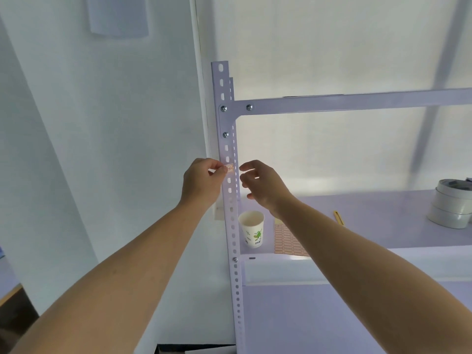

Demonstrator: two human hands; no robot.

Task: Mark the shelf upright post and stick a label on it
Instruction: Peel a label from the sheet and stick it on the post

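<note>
In front of me stands a white metal shelf unit (357,102); its perforated upright post (231,215) runs up the left front corner, bolted to a cross beam above. On the shelf board (370,208), a paper cup (252,228) stands upright at the left end, just beside the post. A sheet of small labels (286,240) lies flat near the front edge, right of the cup. Further back lies a yellow pen-like thing (338,217). Stacked rolls of tape (450,204) sit at the right end.
</note>
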